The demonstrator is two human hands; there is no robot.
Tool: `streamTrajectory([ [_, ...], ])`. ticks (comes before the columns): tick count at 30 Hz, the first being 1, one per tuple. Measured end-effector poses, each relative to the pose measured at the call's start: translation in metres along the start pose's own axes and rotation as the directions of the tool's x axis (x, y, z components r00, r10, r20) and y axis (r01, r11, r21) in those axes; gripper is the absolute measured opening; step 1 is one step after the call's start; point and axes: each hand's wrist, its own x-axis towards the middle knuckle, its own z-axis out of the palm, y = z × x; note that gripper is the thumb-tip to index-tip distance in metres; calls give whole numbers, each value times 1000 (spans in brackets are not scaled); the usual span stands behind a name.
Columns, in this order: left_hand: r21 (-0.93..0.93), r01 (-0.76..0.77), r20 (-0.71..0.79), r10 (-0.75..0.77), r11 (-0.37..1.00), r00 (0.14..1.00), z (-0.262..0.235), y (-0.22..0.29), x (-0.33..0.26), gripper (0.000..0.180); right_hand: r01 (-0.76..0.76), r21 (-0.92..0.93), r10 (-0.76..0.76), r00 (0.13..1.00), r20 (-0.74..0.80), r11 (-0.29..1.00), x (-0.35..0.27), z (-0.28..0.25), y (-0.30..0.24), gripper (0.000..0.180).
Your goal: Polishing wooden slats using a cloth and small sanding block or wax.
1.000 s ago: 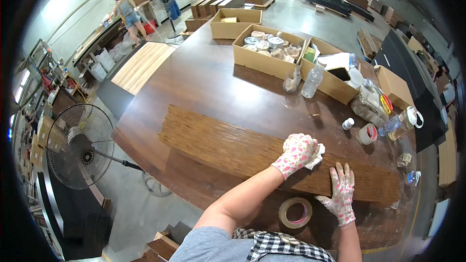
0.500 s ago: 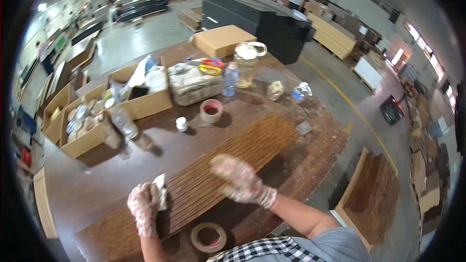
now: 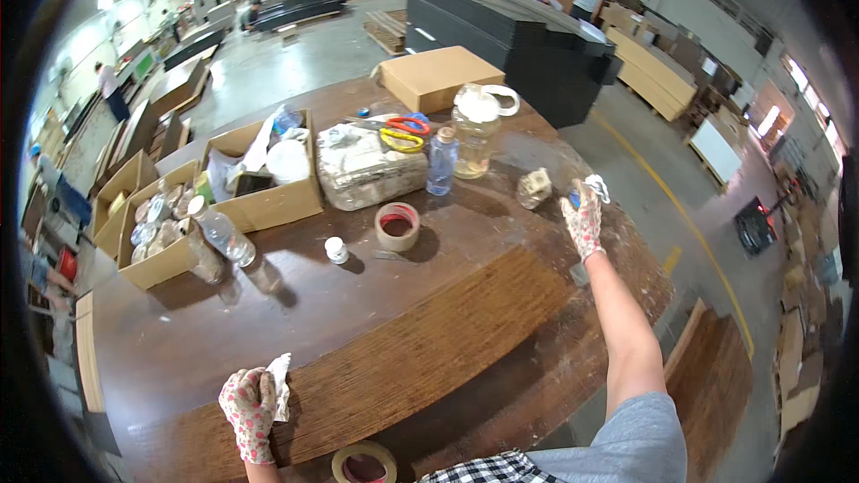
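Observation:
A long brown wood-grain board (image 3: 403,353) lies slantwise across the dark worktable (image 3: 161,340). At its left end, my left hand (image 3: 248,410), in a white glove with pink flowers, is closed on a crumpled white cloth (image 3: 281,385) that touches the board. My right arm stretches to the table's far right. There my right hand (image 3: 584,224), in a matching glove, has its fingers round a small blue-and-clear bottle (image 3: 574,199) with a whitish top; the fingers hide most of it. Beside it sits a crumpled, yellowish lump (image 3: 534,188).
Tape rolls (image 3: 397,227) lie beyond and before the board. Farther back stand a white jar (image 3: 336,250), bottles (image 3: 442,161), a jug (image 3: 477,134), scissors (image 3: 404,132) on a wrapped block and open cartons (image 3: 277,206). Black panels (image 3: 510,45) are stacked behind the table.
My right hand has gone from above the board's middle to the small bottle at the far right. My left hand keeps the cloth at the board's left end. The view has shifted slightly.

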Motion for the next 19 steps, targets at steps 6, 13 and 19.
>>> streamTrajectory([
  [6, 51, -27, -26, 29, 998, 999, -3, -9, 2, 10, 131, -196, -90, 975, 205, 972, 54, 83, -28, 59],
  [13, -43, -130, 76, 133, 991, 988, 6, -9, 15, 18, -98, 781, -117, 969, 215, 617, 57, 40, -115, 39],
  [19, -74, 98, 226, -79, 992, 971, 1, -35, -2, 33, -135, 799, -522, 691, 500, 587, -9, 35, -288, 71],
])
